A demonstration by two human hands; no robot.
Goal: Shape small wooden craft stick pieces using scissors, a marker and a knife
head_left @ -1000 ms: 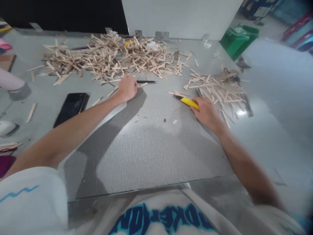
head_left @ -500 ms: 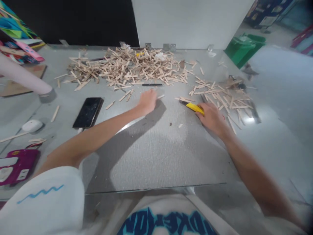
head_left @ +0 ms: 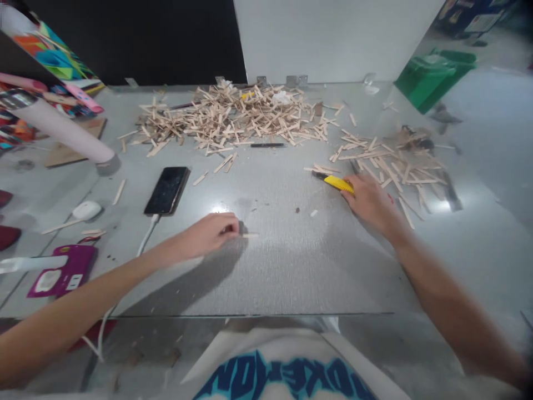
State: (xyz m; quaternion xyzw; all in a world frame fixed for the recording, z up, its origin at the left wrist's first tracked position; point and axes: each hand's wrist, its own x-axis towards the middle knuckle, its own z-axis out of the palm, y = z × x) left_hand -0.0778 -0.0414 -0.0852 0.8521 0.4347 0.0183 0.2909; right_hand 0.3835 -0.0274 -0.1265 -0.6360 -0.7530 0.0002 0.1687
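Note:
My left hand (head_left: 219, 232) is low over the middle of the grey table, its fingers closed on a short wooden stick (head_left: 251, 235) that points right. Farther right, my right hand (head_left: 366, 200) grips a yellow utility knife (head_left: 339, 184), whose dark front end points left. Just beyond the knife lie a few thin sticks (head_left: 325, 169). A large pile of wooden sticks (head_left: 225, 125) spreads along the back of the table, and a looser group of sticks (head_left: 391, 166) lies beyond my right hand. A black pen (head_left: 267, 145) rests in front of the pile.
A phone (head_left: 167, 190) with a white cable (head_left: 146, 236) lies on the left. Beyond it are a pink bottle (head_left: 66, 130), a white mouse-like object (head_left: 87, 210) and a magenta case (head_left: 79, 261). A green bin (head_left: 428, 83) stands at the back right.
My left hand has come back from near the pen toward the table's front, bringing the short stick. My right hand keeps hold of the knife in nearly the same place. The view has shifted slightly.

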